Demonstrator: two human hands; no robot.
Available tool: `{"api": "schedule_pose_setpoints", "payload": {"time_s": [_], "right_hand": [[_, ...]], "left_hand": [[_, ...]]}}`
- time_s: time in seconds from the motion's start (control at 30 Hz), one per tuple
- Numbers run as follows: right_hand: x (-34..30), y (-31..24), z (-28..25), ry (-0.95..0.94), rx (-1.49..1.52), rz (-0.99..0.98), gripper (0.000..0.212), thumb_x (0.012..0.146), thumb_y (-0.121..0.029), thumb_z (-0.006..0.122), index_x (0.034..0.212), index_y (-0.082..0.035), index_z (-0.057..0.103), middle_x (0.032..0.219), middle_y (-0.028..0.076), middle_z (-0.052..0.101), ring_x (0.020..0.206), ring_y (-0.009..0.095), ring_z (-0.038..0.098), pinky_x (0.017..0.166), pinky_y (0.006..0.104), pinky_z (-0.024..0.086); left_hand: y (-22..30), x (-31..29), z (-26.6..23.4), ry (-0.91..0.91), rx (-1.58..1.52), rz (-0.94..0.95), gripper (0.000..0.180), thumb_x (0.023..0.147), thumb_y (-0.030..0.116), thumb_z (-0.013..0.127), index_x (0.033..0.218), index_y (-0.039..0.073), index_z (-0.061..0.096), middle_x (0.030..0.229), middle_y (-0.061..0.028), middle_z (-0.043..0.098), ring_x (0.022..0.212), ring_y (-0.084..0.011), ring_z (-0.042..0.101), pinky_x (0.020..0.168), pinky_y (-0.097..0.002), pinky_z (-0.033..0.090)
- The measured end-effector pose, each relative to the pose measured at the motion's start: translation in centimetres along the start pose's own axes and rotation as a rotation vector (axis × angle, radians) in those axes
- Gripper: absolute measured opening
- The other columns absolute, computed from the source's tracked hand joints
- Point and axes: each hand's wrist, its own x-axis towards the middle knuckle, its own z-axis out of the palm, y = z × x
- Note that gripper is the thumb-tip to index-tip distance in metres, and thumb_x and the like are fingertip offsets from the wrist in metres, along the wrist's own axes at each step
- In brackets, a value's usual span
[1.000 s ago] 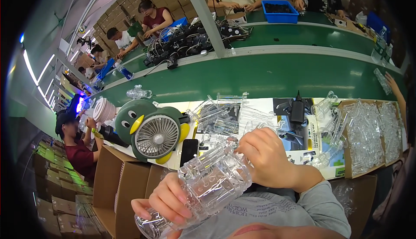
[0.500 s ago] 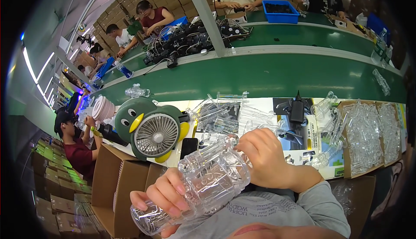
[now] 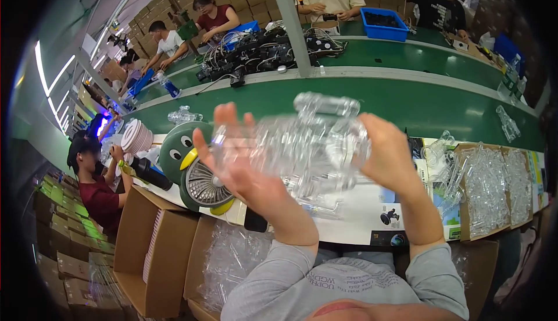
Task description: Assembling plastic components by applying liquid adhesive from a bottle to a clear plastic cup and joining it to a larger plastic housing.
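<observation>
A clear plastic housing [image 3: 285, 143], made of a wide cylinder with a smaller tube along its top, is held up above the worktable and blurred by motion. My right hand [image 3: 386, 152] is closed around its right end. My left hand [image 3: 250, 173] is at the other end with fingers spread apart; the see-through plastic overlaps the palm, and contact there is unclear. Just left of that hand stands a green penguin-shaped fan [image 3: 177, 152]. Under the housing, loose clear plastic parts [image 3: 322, 207] lie on the worktable [image 3: 354, 222].
Beyond the table runs a green conveyor belt [image 3: 407, 109]. Cardboard trays of clear parts [image 3: 485, 190] sit at right; cartons [image 3: 136, 251] and bagged clear pieces [image 3: 229, 263] are at lower left. Across the belt, people work near tangled black devices [image 3: 256, 56] and a blue bin [image 3: 383, 24].
The clear housing has moved up and away from my body, turning from tilted to nearly level. My left hand's fingers have gone from wrapped around it to spread; the right hand has moved up with it.
</observation>
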Motion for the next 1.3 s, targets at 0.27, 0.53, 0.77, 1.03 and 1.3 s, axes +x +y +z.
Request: {"api": "schedule_pose_setpoints", "payload": {"time_s": [0.27, 0.53, 0.77, 1.03, 1.3], "right_hand": [[7.1, 11.7, 3.3, -0.215, -0.446, 0.291, 0.035, 0.061, -0.006, 0.060, 0.095, -0.007, 0.052, 0.088, 0.012, 0.062, 0.086, 0.032, 0.059, 0.068, 0.0415, 0.047], [7.8, 23.5, 7.9, -0.403, -0.811, 0.379, 0.036, 0.059, -0.010, 0.065, 0.094, -0.008, 0.056, 0.090, 0.014, 0.063, 0.087, 0.031, 0.061, 0.072, 0.0410, 0.050], [7.3, 26.7, 9.1, -0.583, -0.646, 0.477, 0.044, 0.053, -0.015, 0.070, 0.095, -0.010, 0.058, 0.093, 0.011, 0.064, 0.091, 0.029, 0.061, 0.077, 0.0382, 0.050], [6.2, 28.4, 7.6, -0.729, -0.553, 0.506, 0.069, 0.045, -0.022, 0.079, 0.108, -0.014, 0.053, 0.110, 0.011, 0.058, 0.103, 0.028, 0.055, 0.084, 0.0399, 0.046], [6.8, 22.3, 1.4, -0.577, -0.550, 0.238, 0.056, 0.066, -0.026, 0.070, 0.117, -0.018, 0.050, 0.103, 0.009, 0.060, 0.098, 0.028, 0.057, 0.079, 0.0406, 0.048]], "left_hand": [[3.0, -0.1, -5.1, 0.311, -0.058, 0.556, 0.026, 0.087, 0.019, 0.047, 0.111, 0.007, 0.045, 0.109, -0.0104, 0.051, 0.099, -0.0209, 0.048, 0.080, -0.0336, 0.039], [2.9, 0.6, -4.4, 0.293, -0.245, 0.418, 0.018, 0.086, 0.006, 0.042, 0.103, 0.006, 0.045, 0.091, -0.0089, 0.048, 0.059, -0.0137, 0.042, 0.054, -0.0262, 0.035], [3.6, 0.1, -3.7, 0.304, -0.305, 0.395, 0.016, 0.083, 0.004, 0.039, 0.099, 0.005, 0.042, 0.078, -0.0080, 0.044, 0.050, -0.0127, 0.038, 0.048, -0.0247, 0.031], [3.2, -0.4, -3.3, 0.186, -0.321, 0.368, 0.015, 0.086, 0.006, 0.042, 0.101, 0.004, 0.044, 0.075, -0.0050, 0.042, 0.048, -0.0111, 0.036, 0.046, -0.0239, 0.032], [4.2, 0.7, -4.2, 0.186, -0.304, 0.318, 0.011, 0.077, 0.005, 0.043, 0.088, 0.004, 0.046, 0.069, -0.0016, 0.043, 0.049, -0.0110, 0.031, 0.048, -0.0228, 0.029]]}}
